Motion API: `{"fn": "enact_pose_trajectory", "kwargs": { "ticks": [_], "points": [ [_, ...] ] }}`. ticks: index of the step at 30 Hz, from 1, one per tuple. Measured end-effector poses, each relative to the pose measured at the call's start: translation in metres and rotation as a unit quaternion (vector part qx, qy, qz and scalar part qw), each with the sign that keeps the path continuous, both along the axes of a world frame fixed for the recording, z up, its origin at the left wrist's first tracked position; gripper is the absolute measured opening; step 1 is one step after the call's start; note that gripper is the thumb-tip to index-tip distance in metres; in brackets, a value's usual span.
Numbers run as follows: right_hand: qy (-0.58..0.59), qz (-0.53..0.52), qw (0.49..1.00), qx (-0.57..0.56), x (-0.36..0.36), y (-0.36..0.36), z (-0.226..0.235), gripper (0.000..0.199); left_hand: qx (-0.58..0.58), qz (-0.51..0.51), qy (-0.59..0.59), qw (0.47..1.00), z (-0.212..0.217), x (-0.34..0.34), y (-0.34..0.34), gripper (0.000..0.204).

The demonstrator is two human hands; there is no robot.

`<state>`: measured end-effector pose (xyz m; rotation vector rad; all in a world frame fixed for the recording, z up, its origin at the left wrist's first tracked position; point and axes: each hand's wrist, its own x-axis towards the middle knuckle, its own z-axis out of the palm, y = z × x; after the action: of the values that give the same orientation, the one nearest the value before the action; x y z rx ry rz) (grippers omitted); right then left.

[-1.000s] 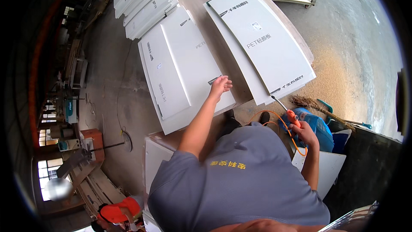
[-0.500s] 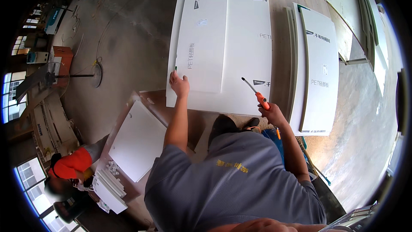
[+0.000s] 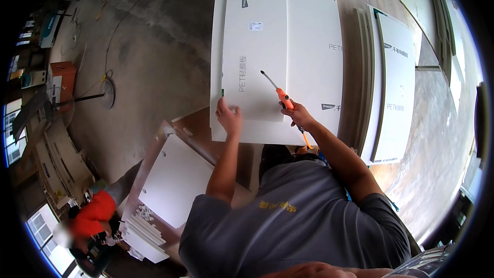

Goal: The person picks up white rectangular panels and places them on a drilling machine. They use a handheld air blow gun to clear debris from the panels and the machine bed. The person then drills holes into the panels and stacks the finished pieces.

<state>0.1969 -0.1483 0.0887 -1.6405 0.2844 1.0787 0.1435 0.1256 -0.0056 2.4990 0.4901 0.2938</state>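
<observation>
In my right hand [image 3: 299,114] is an orange air blow gun [image 3: 284,99], my fingers wrapped round its grip. Its long thin metal nozzle points up and left over the white panel [image 3: 260,46], and an orange hose hangs below. My left hand [image 3: 229,117] lies at the panel's near left edge, index finger stretched out and thumb apart. Just beyond its fingertip is a small dark green piece on the edge; I cannot make out what it is. The narrow panel lies on a wider white board [image 3: 314,72].
At the right stands another stack of white panels [image 3: 396,82]. On the lower left, a brown table [image 3: 164,128] bears a white panel [image 3: 172,180] and several white strips [image 3: 141,237]. A person in an orange top [image 3: 98,211] works beside it. A pedestal fan [image 3: 108,92] stands farther left.
My right hand has brought the blow gun left and forward, from the board's near right part to over the narrow panel. My left hand stays at the panel's left edge. The whole view has shifted slightly.
</observation>
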Motion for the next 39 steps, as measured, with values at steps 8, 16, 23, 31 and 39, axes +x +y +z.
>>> {"fn": "enact_pose_trajectory", "kwargs": {
  "ticks": [8, 16, 23, 31, 39],
  "points": [
    [0.045, -0.035, 0.998, -0.005, -0.024, -0.021, 0.005, 0.058, -0.049, -0.012, 0.072, 0.996, 0.011, -0.039, -0.044, 0.071],
    [0.032, -0.048, 0.996, -0.068, -0.129, -0.091, 0.003, 0.043, -0.204, 0.011, 0.132, 0.97, 0.025, -0.166, -0.099, 0.063],
    [-0.267, -0.079, 0.933, -0.227, -0.234, -0.134, -0.035, 0.047, -0.541, 0.027, 0.28, 0.792, -0.003, -0.207, -0.092, 0.033],
    [-0.368, -0.134, 0.919, -0.035, -0.277, -0.137, 0.048, 0.061, -0.417, -0.071, 0.113, 0.899, 0.11, -0.203, -0.13, 0.023],
    [-0.479, -0.194, 0.846, -0.135, -0.27, -0.114, 0.14, 0.068, -0.507, -0.33, 0.016, 0.796, 0.153, -0.17, -0.25, 0.057]
  ]
}}
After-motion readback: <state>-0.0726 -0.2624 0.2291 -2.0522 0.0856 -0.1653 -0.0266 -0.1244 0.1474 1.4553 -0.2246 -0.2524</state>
